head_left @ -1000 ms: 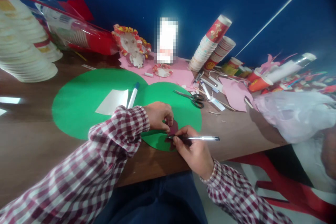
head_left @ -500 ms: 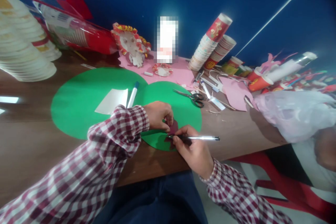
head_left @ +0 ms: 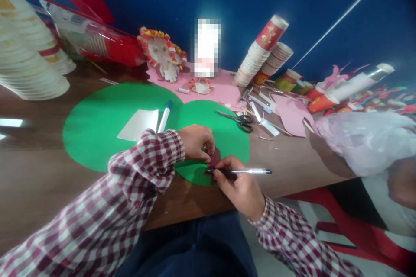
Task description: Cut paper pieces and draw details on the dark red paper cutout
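My right hand (head_left: 242,188) grips a pen (head_left: 253,171) with a clear barrel and dark grip, its tip pointing left at a dark red paper piece (head_left: 215,158). With bent fingers and thumb, my left hand (head_left: 197,143) holds that piece at its upper left; part of it is hidden by my hands. Beneath lies a green paper shape (head_left: 97,117) of two joined rounds. On the green rest a white paper piece (head_left: 138,125), a marker with a blue cap (head_left: 164,117) and black-handled scissors (head_left: 240,122).
Stacked paper cups (head_left: 32,65) stand at the left, and more cup stacks (head_left: 260,58) lean at the back. Pink paper (head_left: 227,93) holds cut-cup crafts (head_left: 159,52). A plastic bag (head_left: 367,138) lies at the right, near another person's arm (head_left: 403,181).
The pen tip has shifted very slightly left and down over the dark red piece. My left hand stays in place.
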### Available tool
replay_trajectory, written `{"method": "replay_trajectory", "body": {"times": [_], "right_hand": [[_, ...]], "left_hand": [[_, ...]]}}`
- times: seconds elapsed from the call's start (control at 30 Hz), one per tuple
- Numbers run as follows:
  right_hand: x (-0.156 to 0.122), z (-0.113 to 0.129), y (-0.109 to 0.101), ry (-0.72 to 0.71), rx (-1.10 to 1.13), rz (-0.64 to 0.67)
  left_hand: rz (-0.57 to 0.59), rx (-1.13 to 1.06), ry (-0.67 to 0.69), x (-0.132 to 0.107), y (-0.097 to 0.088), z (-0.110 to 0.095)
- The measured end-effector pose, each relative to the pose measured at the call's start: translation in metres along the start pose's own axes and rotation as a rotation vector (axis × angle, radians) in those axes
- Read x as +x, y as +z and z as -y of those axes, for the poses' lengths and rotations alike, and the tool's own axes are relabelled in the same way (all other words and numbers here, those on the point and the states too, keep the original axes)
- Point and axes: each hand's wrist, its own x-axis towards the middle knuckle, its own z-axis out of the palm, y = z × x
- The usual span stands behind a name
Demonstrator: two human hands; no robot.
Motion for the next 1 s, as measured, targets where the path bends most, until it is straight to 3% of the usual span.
{"method": "replay_trajectory", "body": {"times": [0.33,0.83,1.0], "right_hand": [[-0.0003,0.0016,-0.0005,-0.003,0.014,0.000],[0.0001,0.0008,-0.0004,-0.013,-0.012,0.020],[0.0000,0.0009,-0.0003,-0.034,-0.006,0.027]], "left_hand": [[-0.032,-0.005,0.002,0.0004,0.0030,0.0019],[0.021,0.015,0.001,0.0023,0.0010,0.0023],[-0.021,-0.001,0.012,0.0014,0.0017,0.0022]]}}
